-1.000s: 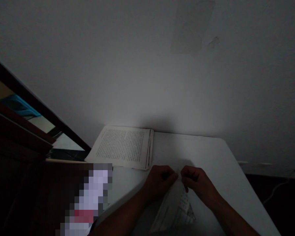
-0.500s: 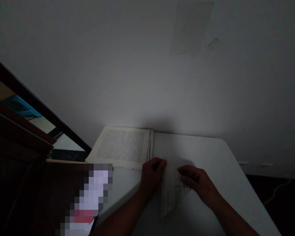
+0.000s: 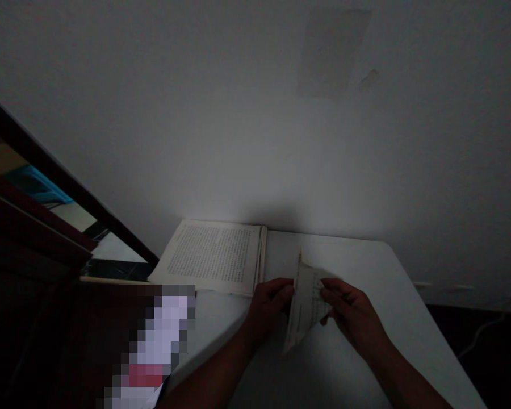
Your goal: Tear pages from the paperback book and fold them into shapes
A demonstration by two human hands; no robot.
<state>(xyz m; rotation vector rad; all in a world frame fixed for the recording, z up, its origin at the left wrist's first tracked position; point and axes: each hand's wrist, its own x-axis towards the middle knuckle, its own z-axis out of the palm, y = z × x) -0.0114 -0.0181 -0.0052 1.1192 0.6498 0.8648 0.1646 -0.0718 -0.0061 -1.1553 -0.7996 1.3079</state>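
Note:
A folded sheet of printed paper (image 3: pixel 305 298) is held between my two hands above the white table (image 3: pixel 344 255). It has slanted edges and pointed ends at top and bottom. My left hand (image 3: pixel 272 304) is closed, pinching the paper's left edge between thumb and fingers. On the other side, my right hand (image 3: pixel 351 309) grips the right part, its thumb on the near face and some fingers behind the sheet. Print shows near my right fingertips. A thick book (image 3: pixel 213 253) with a printed page uppermost lies left of my hands.
The white wall (image 3: pixel 221 130) rises behind the table, with a grey patch (image 3: pixel 334 54) on it. At the left are a dark slanted frame (image 3: pixel 68 176) and a blue item (image 3: pixel 42 184). A blurred-out pale object (image 3: pixel 162 329) lies at lower left. A pale cable (image 3: pixel 479 335) hangs at right.
The paper has been lifted and turned, now standing tilted with pointed ends showing. My left hand has shifted slightly right, and my right hand has closed on the paper's right part.

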